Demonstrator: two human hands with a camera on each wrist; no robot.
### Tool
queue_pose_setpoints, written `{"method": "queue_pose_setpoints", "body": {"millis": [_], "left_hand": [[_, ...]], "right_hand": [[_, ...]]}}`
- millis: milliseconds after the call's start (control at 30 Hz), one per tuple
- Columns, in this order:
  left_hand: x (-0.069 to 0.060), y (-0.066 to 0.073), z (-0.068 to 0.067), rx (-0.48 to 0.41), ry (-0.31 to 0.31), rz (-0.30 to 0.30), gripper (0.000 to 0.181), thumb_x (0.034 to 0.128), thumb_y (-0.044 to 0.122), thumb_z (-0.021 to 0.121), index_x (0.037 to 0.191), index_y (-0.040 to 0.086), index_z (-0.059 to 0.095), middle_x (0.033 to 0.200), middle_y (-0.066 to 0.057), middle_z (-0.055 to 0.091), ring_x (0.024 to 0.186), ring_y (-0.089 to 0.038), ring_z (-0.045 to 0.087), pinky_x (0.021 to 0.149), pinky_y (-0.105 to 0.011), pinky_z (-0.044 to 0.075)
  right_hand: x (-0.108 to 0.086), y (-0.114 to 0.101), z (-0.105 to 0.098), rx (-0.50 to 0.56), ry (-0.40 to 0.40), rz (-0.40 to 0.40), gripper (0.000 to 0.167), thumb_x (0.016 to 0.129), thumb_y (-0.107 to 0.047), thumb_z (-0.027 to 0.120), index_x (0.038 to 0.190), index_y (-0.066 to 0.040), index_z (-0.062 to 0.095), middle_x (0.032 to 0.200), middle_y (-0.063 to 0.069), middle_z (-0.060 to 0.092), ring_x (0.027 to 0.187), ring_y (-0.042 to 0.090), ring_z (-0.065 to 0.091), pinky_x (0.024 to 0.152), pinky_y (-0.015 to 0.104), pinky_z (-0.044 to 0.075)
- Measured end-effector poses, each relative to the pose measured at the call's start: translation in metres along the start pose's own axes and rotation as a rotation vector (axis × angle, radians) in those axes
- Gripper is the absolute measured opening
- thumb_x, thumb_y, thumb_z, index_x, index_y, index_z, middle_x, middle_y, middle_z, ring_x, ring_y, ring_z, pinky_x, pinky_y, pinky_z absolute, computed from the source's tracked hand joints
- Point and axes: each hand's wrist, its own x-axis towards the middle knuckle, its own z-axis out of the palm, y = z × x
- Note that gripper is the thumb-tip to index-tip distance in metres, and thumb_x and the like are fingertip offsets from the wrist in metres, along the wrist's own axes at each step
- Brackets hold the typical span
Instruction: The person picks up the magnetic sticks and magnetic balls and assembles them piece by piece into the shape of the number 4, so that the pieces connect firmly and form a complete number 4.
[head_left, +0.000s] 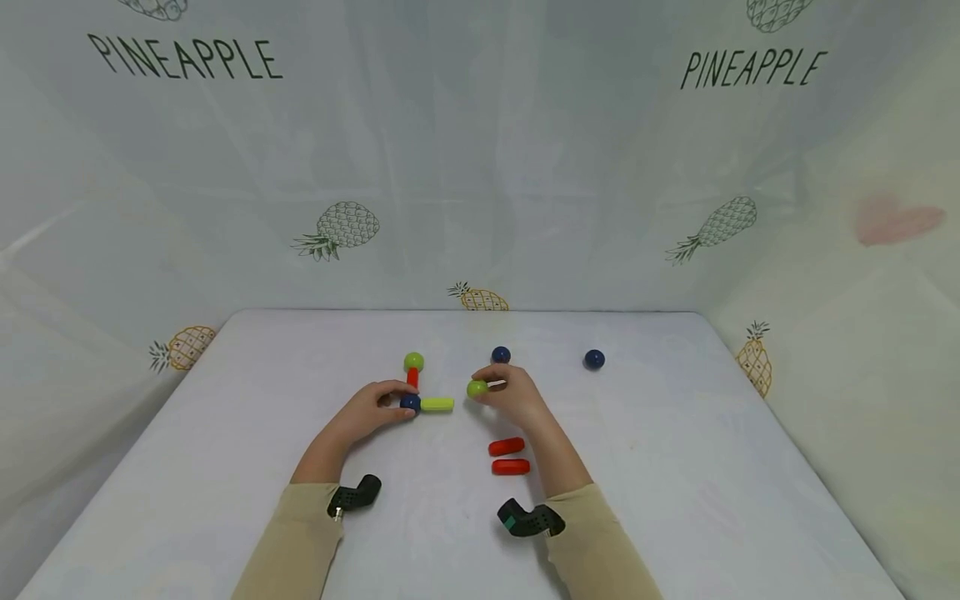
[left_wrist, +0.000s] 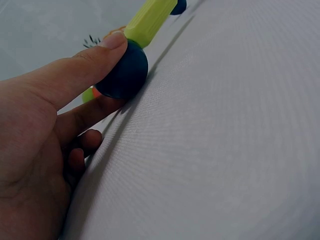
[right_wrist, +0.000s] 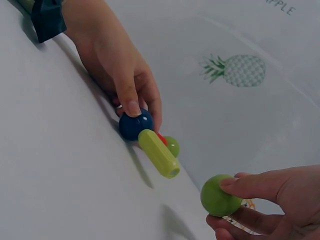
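Observation:
My left hand point(head_left: 372, 410) pinches a dark blue ball point(left_wrist: 125, 72) between thumb and fingers, low over the white table. Joined to that ball are a yellow-green rod point(head_left: 437, 404) pointing right and a red rod point(head_left: 412, 379) pointing away, with a green ball point(head_left: 413, 361) at its far end. In my right hand point(head_left: 515, 395) a second green ball point(right_wrist: 220, 195) is held between thumb and fingers, slightly above the table. A gap separates this ball from the free end of the yellow-green rod in the right wrist view.
Two loose red rods point(head_left: 506, 446) lie side by side near my right forearm. One blue ball point(head_left: 501, 355) sits just beyond my right hand, another blue ball point(head_left: 594, 359) farther right. A pineapple-printed cloth point(head_left: 480, 167) hangs behind the table point(head_left: 675, 467).

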Motion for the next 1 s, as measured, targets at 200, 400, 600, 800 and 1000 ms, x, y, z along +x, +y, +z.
{"method": "queue_pose_setpoints", "body": {"millis": [200,400,600,800,1000], "left_hand": [[-0.001,-0.001,0.000,-0.004,0.005,-0.026,0.035,0.0852,0.028,0.077,0.117,0.016,0.070,0.117,-0.006,0.061,0.099,-0.024,0.048,0.088,-0.041,0.039],[0.001,-0.003,0.001,-0.011,0.018,-0.052,0.036,0.0838,0.026,0.079,0.117,0.016,0.070,0.114,-0.004,0.063,0.095,-0.023,0.047,0.084,-0.038,0.039],[0.002,-0.003,0.001,-0.009,0.018,-0.056,0.037,0.0838,0.027,0.079,0.118,0.016,0.070,0.113,-0.004,0.063,0.093,-0.023,0.046,0.081,-0.037,0.038],[0.003,-0.003,0.001,-0.010,0.013,-0.059,0.038,0.0841,0.027,0.078,0.119,0.015,0.070,0.112,-0.004,0.062,0.092,-0.023,0.045,0.080,-0.037,0.037],[0.003,-0.001,0.001,-0.014,0.017,-0.052,0.037,0.0841,0.026,0.078,0.118,0.015,0.070,0.111,-0.004,0.061,0.091,-0.023,0.045,0.080,-0.038,0.037]], "right_hand": [[0.000,0.001,0.007,-0.024,-0.047,-0.001,0.027,0.084,-0.007,0.076,0.110,-0.011,0.072,0.115,0.005,0.063,0.100,0.023,0.061,0.084,0.038,0.050],[0.000,0.001,0.011,-0.049,-0.075,0.012,0.028,0.083,-0.005,0.076,0.110,-0.010,0.072,0.114,0.005,0.064,0.099,0.023,0.061,0.086,0.039,0.049],[-0.002,0.000,0.014,-0.061,-0.103,0.031,0.028,0.083,-0.004,0.076,0.111,-0.009,0.072,0.114,0.005,0.064,0.098,0.022,0.062,0.084,0.038,0.050],[-0.002,-0.001,0.016,-0.075,-0.111,0.039,0.029,0.083,-0.005,0.076,0.110,-0.010,0.072,0.113,0.004,0.064,0.096,0.021,0.062,0.080,0.035,0.051],[-0.001,0.000,0.018,-0.078,-0.108,0.030,0.029,0.083,-0.005,0.076,0.111,-0.009,0.071,0.112,0.004,0.064,0.096,0.020,0.062,0.080,0.035,0.051]]}}
